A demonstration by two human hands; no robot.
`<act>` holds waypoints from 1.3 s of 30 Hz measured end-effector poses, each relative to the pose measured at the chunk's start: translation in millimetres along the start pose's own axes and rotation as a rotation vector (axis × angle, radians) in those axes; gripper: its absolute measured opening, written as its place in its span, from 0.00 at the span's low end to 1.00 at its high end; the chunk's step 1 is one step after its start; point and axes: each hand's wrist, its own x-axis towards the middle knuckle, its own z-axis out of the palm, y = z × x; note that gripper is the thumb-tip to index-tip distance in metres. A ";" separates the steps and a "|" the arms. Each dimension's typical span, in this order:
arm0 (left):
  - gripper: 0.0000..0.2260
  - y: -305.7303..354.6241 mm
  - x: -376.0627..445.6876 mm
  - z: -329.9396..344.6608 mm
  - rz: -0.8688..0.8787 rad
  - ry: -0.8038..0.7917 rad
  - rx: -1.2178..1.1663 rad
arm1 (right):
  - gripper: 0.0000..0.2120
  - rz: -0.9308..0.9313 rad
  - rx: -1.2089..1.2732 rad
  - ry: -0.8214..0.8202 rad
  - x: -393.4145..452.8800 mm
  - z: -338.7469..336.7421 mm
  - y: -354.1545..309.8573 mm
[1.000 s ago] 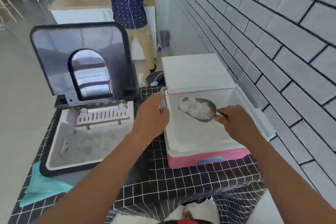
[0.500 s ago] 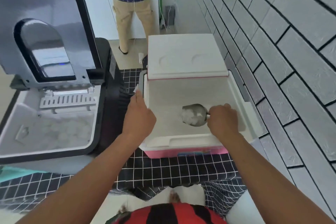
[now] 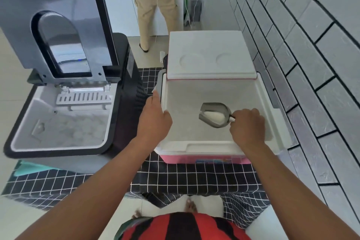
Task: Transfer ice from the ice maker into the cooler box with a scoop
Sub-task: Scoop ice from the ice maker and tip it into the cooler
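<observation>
Over on the left the ice maker [image 3: 64,115] stands with its lid up, ice [image 3: 78,132] lying in its bin. The left hand [image 3: 155,121] rests on the cooler box [image 3: 214,146] rim, fingers together, straight. Inside the open box the right hand [image 3: 247,128] curls tightly round the handle of the scoop [image 3: 215,114], which holds ice above the box's floor.

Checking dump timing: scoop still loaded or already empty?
Loaded. White ice lies in the metal scoop, which the right hand holds inside the open cooler box.
</observation>
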 end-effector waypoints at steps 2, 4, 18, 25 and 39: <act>0.32 0.4 -0.5 -2.0 -0.020 -0.026 -0.050 | 0.05 -0.004 0.107 0.028 -0.5 -0.3 2.1; 0.27 -2.2 -0.8 -7.8 0.017 -0.042 -0.065 | 0.05 -0.017 0.221 0.031 -1.9 -4.1 3.3; 0.14 -128.2 -25.0 -179.7 0.242 0.295 -0.012 | 0.05 -0.213 0.749 -0.006 -35.8 -117.0 -123.9; 0.23 -225.8 -20.7 -222.9 0.189 0.084 0.208 | 0.04 -0.499 0.195 0.026 -49.8 -142.3 -223.5; 0.27 -246.6 -15.6 -226.9 0.308 0.038 -0.031 | 0.08 -0.615 -0.421 -0.130 -65.1 -99.5 -357.3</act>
